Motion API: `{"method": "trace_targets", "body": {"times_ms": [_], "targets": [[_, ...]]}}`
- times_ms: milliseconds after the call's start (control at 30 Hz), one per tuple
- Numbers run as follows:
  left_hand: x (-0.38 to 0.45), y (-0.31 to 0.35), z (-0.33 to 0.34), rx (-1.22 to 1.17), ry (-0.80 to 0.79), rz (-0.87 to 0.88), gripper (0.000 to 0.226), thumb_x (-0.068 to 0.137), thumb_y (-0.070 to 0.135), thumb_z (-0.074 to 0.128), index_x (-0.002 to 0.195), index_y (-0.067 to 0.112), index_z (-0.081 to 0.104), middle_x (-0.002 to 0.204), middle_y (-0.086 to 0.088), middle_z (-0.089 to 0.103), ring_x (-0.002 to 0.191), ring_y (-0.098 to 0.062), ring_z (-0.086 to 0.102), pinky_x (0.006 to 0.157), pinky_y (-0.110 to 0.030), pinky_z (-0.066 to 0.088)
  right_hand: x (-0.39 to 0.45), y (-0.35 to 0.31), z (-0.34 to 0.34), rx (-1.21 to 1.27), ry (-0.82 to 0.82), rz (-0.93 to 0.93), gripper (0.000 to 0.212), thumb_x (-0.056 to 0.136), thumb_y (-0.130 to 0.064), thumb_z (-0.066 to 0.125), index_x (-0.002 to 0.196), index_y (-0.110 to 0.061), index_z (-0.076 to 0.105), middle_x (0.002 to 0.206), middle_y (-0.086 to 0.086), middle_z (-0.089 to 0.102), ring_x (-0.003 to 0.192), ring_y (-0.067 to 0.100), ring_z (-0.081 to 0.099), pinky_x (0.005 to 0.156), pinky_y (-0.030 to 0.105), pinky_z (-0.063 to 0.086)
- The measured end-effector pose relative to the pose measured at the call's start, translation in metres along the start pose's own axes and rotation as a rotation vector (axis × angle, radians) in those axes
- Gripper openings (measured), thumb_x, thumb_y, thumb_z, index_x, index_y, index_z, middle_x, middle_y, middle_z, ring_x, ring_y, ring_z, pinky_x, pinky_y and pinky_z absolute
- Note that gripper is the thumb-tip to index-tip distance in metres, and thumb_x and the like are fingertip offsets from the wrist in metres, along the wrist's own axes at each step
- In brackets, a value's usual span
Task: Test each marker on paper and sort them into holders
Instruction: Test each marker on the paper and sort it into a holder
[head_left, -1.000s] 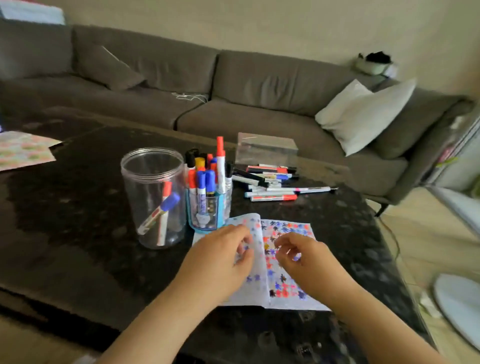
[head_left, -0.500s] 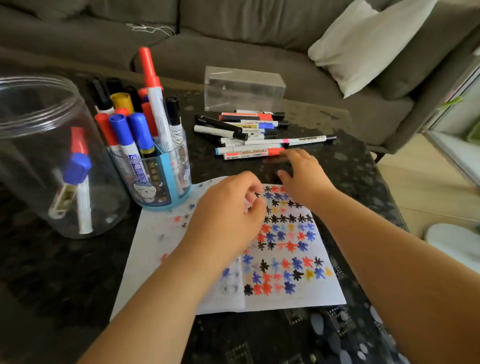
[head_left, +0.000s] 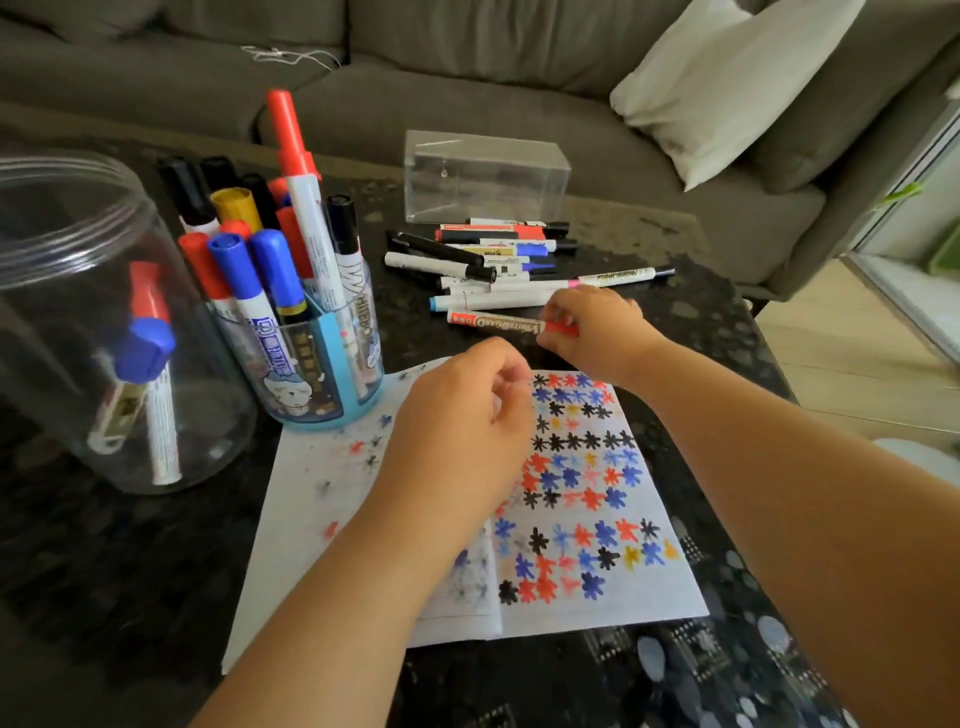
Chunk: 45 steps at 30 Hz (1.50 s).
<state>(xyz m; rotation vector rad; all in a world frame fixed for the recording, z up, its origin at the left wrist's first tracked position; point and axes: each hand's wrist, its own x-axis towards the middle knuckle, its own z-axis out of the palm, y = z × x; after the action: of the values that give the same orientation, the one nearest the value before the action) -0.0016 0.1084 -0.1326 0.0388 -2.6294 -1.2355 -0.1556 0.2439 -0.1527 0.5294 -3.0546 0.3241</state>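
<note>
Head view: the right hand (head_left: 592, 332) reaches past the top edge of the paper (head_left: 597, 587) and pinches the red cap end of a red whiteboard marker (head_left: 498, 322), which lies nearest of the loose markers (head_left: 483, 260) on the dark table (head_left: 104, 597). Its barrel runs leftward out of the fingers, away from the palm, so the cap sits inside the grip while the tail points toward the blue cup (head_left: 332, 374). It appears just lifted or about to be; contact with the table is hard to judge from here.

The left hand (head_left: 457, 431) rests on the paper with fingers loosely curled and holding nothing, likely pinning the folded sheet flat so it will not slide when the next test mark goes down among the coloured stars.

The blue cup is packed with upright markers, while the clear jar (head_left: 78, 249) holds only two, probably the separate lot. A clear box (head_left: 483, 176) stands behind the pile.
</note>
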Motion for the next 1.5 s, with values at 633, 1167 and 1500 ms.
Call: {"method": "trace_targets", "body": {"times_ms": [633,1167,1500], "targets": [[-0.059,0.038,0.003,-0.596,-0.347,-0.241,0.023,0.094,0.046,0.043,0.090,0.040,0.065,0.086,0.020,0.069,0.085,0.006,0.062,0.077,-0.018,0.045,-0.226,-0.054,-0.040,1.636,-0.094,0.325,0.036,0.082,-0.036,0.049,0.089,-0.005,0.065,0.061,0.003,0.051,0.046,0.008,0.038,0.041,0.017,0.033],[-0.048,0.034,0.017,-1.136,-0.400,-0.381,0.023,0.069,0.026,0.058,0.071,0.012,0.076,0.081,-0.010,0.073,0.094,-0.031,0.047,0.064,-0.023,0.055,-0.221,-0.056,-0.025,1.805,-0.188,0.326,0.035,0.087,-0.036,0.045,0.082,-0.006,0.062,0.052,-0.003,0.042,0.042,0.003,0.023,0.036,0.013,0.021],[-0.051,0.030,0.030,-0.945,-0.135,-0.528,0.015,0.086,0.023,0.061,0.084,0.012,0.071,0.084,-0.005,0.074,0.081,-0.015,0.070,0.078,-0.025,0.052,-0.218,-0.050,-0.008,0.561,0.224,0.128,0.031,0.095,-0.031,0.047,0.065,-0.026,0.047,0.050,-0.006,0.046,0.054,0.009,0.046,0.048,0.019,0.035]]}}
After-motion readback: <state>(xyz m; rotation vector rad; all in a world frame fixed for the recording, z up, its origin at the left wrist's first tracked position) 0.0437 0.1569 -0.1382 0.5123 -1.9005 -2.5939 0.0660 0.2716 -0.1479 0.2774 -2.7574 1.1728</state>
